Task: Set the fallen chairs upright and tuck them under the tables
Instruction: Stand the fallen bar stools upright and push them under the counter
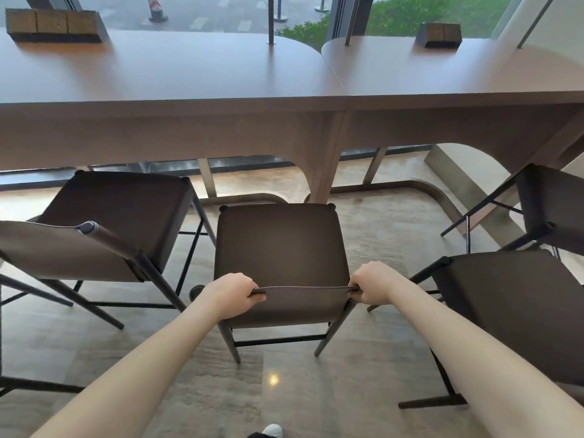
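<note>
A dark brown chair (pixel 279 245) stands upright in the middle, facing the long wooden table (pixel 177 90). Its seat front sits just short of the table's central leg (pixel 325 165). My left hand (pixel 232 294) grips the left end of the backrest's top edge. My right hand (pixel 374 282) grips the right end. Both hands are closed around the thin backrest (pixel 305 303).
Another upright chair (pixel 120 216) stands at the left, partly under the table. Two more dark chairs are at the right, one near (pixel 512 311) and one farther (pixel 553 203). Wooden boxes (pixel 53 25) sit on the tabletop. A window runs behind the tables.
</note>
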Demonstrator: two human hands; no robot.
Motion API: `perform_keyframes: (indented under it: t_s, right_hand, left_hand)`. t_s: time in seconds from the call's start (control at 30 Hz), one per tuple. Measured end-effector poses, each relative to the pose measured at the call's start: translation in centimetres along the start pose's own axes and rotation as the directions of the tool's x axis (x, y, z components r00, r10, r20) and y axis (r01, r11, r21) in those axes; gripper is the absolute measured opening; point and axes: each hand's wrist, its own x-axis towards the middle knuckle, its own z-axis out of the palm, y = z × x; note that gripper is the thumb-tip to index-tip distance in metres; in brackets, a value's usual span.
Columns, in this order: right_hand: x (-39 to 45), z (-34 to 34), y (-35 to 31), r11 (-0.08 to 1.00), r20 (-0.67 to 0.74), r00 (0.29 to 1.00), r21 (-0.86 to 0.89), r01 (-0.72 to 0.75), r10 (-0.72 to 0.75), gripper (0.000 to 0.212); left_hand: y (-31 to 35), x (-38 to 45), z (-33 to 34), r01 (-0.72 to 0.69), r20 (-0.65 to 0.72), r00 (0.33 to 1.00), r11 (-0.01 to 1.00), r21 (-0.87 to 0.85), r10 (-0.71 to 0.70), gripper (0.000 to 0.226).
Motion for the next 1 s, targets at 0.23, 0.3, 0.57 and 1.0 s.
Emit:
perform_keyframes:
  t_s: [0.23,0.3,0.57,1.0]
  right_hand:
    - [-0.3,-1.4,-0.8,0.979,0.062,0.993,0.171,-0.107,0.098,0.023]
    - [-0.3,-2.0,-1.0,0.936,0.137,0.984,0.318,-0.151,0.112,0.023]
    - [-1.6,-3.8,-3.6,-0.126,0.012,0.98,0.992,0.013,0.199,0.048]
    - [-11.6,-1.5,-6.3,-0.421,-0.053,0.723,0.783,0.458,0.689,0.049]
  left_hand:
    - [-0.5,-0.7,-0.7,0.006,-0.055,0.998,0.918,-0.396,-0.031,0.041]
    - [-0.4,-0.4,-0.9,0.018,-0.057,0.996,0.779,-0.626,-0.069,0.045]
    - [-0.2,0.0,-2.8,-0.078,-0.095,0.942,0.064,-0.995,-0.321,0.05]
    - [10.7,-0.4,-7.0,-0.26,-0.27,0.956,0.095,-0.961,-0.114,0.052]
